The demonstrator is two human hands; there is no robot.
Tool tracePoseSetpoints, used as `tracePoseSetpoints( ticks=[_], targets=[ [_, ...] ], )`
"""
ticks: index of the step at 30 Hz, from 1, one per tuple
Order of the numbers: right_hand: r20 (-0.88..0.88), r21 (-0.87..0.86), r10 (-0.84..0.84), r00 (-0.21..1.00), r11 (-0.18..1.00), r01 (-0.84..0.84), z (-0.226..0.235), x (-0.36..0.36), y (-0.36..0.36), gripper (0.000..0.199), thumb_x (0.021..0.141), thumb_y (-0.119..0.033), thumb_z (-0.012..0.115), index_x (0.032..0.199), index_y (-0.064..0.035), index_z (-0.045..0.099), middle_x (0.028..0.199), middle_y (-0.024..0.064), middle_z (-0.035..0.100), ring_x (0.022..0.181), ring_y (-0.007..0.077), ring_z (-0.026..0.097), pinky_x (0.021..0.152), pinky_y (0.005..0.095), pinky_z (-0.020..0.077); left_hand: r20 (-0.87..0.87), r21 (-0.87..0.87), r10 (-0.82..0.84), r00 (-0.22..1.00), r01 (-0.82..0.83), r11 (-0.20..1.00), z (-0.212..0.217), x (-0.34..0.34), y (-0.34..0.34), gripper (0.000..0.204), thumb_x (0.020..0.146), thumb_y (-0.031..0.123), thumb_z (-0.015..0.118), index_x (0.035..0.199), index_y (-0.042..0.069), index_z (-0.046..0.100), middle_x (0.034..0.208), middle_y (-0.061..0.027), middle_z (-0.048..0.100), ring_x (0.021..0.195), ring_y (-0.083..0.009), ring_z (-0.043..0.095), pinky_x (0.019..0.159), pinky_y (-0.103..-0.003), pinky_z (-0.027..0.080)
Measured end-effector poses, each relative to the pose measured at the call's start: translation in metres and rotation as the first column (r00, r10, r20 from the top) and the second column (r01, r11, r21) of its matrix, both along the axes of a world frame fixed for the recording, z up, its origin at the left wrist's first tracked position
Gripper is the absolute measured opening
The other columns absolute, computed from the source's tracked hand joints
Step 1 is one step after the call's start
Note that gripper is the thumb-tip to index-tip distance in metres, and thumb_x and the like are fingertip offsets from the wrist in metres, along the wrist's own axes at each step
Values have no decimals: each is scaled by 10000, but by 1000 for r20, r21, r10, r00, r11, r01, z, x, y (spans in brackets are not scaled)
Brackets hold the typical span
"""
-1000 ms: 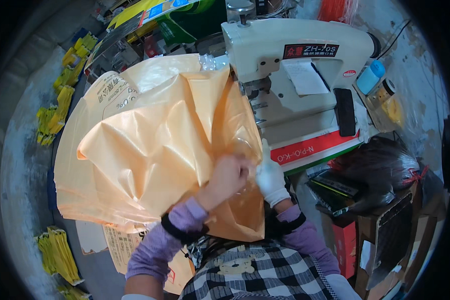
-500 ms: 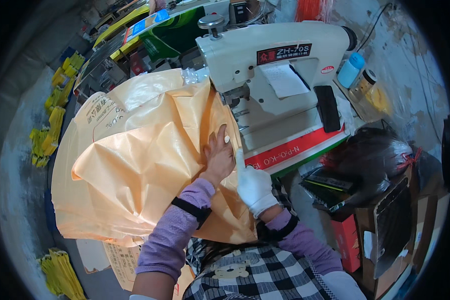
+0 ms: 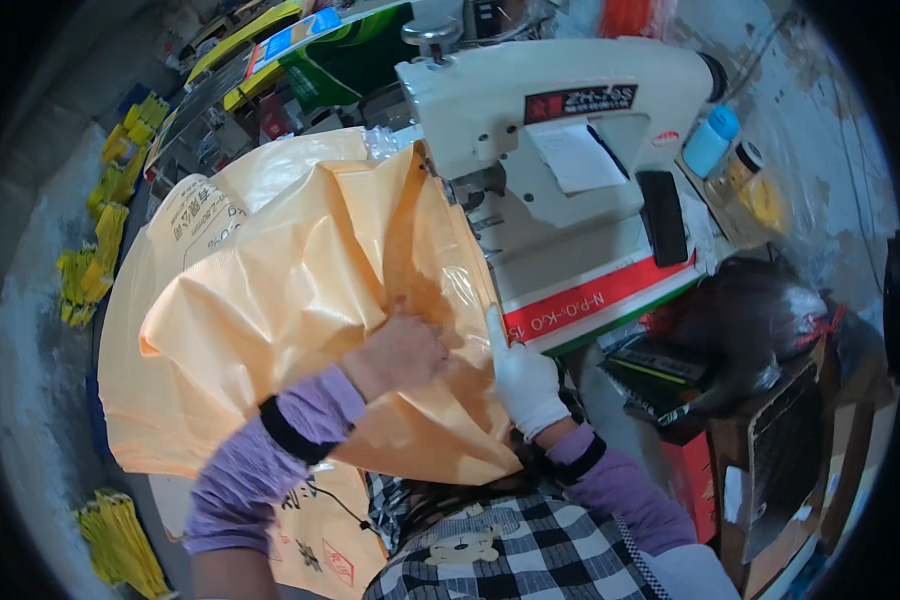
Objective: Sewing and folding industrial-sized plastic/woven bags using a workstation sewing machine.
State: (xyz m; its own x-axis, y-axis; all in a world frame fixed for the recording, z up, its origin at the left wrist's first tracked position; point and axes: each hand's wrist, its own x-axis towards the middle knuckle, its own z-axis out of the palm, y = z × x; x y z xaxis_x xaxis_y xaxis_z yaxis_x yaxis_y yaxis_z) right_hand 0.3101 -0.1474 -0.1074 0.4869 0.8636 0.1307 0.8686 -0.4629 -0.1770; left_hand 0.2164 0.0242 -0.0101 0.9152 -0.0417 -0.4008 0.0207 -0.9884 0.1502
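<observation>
A large pale-orange woven plastic sack [image 3: 270, 310] lies crumpled, its right edge running beside a cream sewing machine [image 3: 560, 90]. Over the middle of the sack is my bare left hand [image 3: 405, 348], back up and blurred. Its fingers look bent, but whether they pinch the plastic cannot be made out. My right hand [image 3: 528, 388], in a white glove, holds the sack's right edge near the front of the machine base, the index finger stretched along that edge. The sack's upper right corner reaches the machine's needle area [image 3: 470, 190].
On the machine lie a paper pad with a pen [image 3: 580, 158] and a black phone [image 3: 662, 218]. A blue bottle [image 3: 710, 140] and a jar [image 3: 738, 165] stand to its right. Bundles of yellow material [image 3: 120, 545] lie at left. A dark plastic bag [image 3: 750, 310] sits by cardboard boxes [image 3: 785, 450].
My left hand has gone from lying spread near the sack's right edge to a bent shape farther left and nearer me. My right hand has shifted slightly right and nearer me, along with the sack's edge.
</observation>
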Motion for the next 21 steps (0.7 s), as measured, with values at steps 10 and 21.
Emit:
tracePoseSetpoints(
  ticks=[10,21],
  targets=[
    [-409,134,92,908,990,-40,8,58,81,757,820,-54,501,1513,-66,197,713,206,636,645,388,633,564,503,486,2,46,384,923,-384,922,71,8,133,603,924,582,442,885,46,715,864,-188,683,864,-384,642,782,-457,492],
    [-929,253,371,-16,666,701,-70,36,21,493,1000,-367,457,1339,-9,460,1234,54,580,1078,149,561,808,320,529,-212,-670,6,977,-150,727,153,-46,38,247,945,275,609,920,30,619,751,-75,619,688,-129,593,634,-335,473]
  ],
)
